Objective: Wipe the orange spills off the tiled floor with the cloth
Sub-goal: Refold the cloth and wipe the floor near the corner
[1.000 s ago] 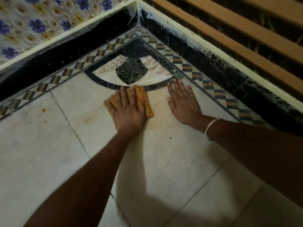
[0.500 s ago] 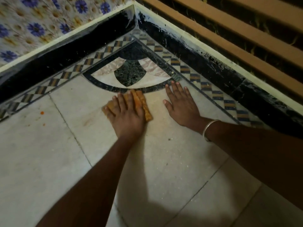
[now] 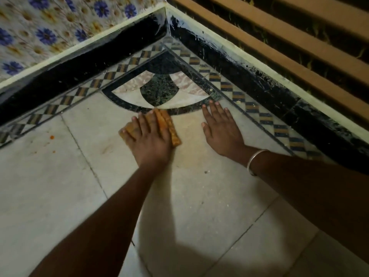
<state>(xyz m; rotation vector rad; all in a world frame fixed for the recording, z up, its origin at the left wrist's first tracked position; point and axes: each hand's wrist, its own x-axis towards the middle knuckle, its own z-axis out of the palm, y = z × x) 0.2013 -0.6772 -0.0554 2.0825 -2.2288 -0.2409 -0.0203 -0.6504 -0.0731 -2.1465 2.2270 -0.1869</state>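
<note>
Wiping is the step in hand, judging by the pose: the left hand (image 3: 148, 139) lies flat, fingers spread, pressing the orange cloth (image 3: 166, 124) onto the pale tiled floor (image 3: 199, 196); it pins the cloth under the palm rather than gripping it; the right hand (image 3: 221, 127) lies open and empty, palm down on the tile just beside, apparently as a brace, with a silver bangle (image 3: 254, 159) at its wrist.

The cloth is folded into a narrow strip; it sits at the lower edge of the dark arc of the corner inlay (image 3: 159, 90), its far end touching that black band; most of it is hidden under the fingers, with one long edge showing along the right side of the hand and a corner peeking out near the little finger; its long axis runs from the inlay back toward the person, leaning slightly rightward at the near end.

Around the cloth a faint yellowish smear (image 3: 189, 136) tints the tile between the hands; well to the left, near the chequered border (image 3: 79, 92), small orange spots (image 3: 52, 137) are unwiped, with a faint brownish mark (image 3: 104, 149) between them and the cloth.

Next move, as I judge it, calls for sliding the cloth leftward across the grout line toward those spots, palm pressure kept even so that the folded strip does not unroll or merely spread the stain.
</note>
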